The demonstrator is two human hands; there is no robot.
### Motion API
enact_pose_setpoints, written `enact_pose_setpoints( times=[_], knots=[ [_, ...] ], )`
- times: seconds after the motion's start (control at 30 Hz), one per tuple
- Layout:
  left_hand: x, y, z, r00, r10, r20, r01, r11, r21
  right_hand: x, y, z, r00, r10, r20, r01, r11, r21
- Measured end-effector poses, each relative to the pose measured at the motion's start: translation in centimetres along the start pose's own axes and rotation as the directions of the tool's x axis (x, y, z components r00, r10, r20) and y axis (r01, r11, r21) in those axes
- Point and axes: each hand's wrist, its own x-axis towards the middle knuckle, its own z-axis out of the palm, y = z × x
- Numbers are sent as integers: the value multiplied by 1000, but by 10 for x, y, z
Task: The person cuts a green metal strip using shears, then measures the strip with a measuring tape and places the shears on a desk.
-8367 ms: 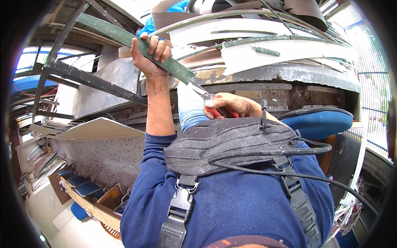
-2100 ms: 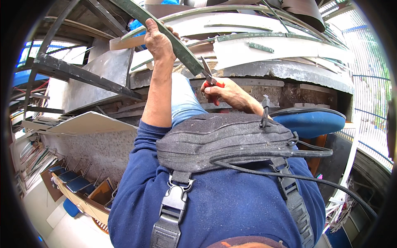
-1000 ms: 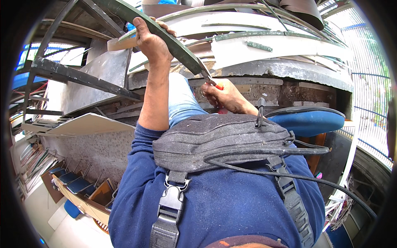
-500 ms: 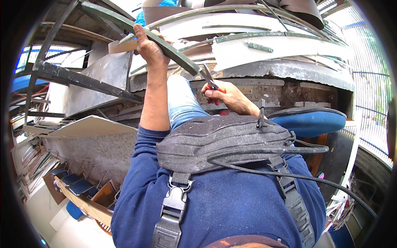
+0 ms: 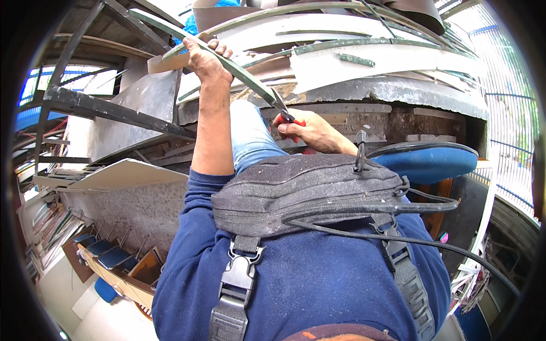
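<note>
My left hand (image 5: 207, 62) is wrapped round a long, narrow green strip (image 5: 253, 82), which slants from the upper left down toward the middle. Closed on the red handles of a pair of snips (image 5: 288, 117), my right hand (image 5: 319, 133) is beside the strip's lower end. The metal jaws of the snips meet that end; how far they reach over it is too small to tell. Below the strip shows a knee in light blue jeans (image 5: 248, 128).
Long green-edged strips and white sheets (image 5: 392, 62) lie piled on a worn bench ahead. A dark metal frame (image 5: 114, 112) stands at left. A blue round-seated stool (image 5: 426, 163) is at right. A black cable (image 5: 369, 233) crosses my chest beside a grey bag (image 5: 307, 196).
The strip's lower end has shifted slightly left and its upper part right. My left fingers now show over the strip. The snips' jaws have come onto its end.
</note>
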Motion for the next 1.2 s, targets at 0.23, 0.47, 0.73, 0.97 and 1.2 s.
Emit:
enact_pose_setpoints(
  times=[0.23, 0.47, 0.73, 0.97, 1.2],
  knots=[
    [-6, 3, -1, 995, 54, 87, -58, 998, 35, 1, 2, 3, 995, 41, 94, -51, 994, 101],
    [-13, 6, 9, 992, 111, 55, -117, 986, 119, 1, -5, 2, 993, 89, 76, -94, 993, 67],
    [-9, 5, 6, 977, 137, 162, -145, 989, 39, 3, 5, 8, 987, 93, 133, -120, 970, 212],
    [-15, 12, 11, 963, 159, 218, -184, 978, 100, 6, 14, 16, 976, 176, 127, -209, 920, 333],
    [-19, 17, 18, 944, 207, 256, -235, 968, 85, 5, -2, 14, 972, 145, 185, -202, 917, 344]
  ],
)
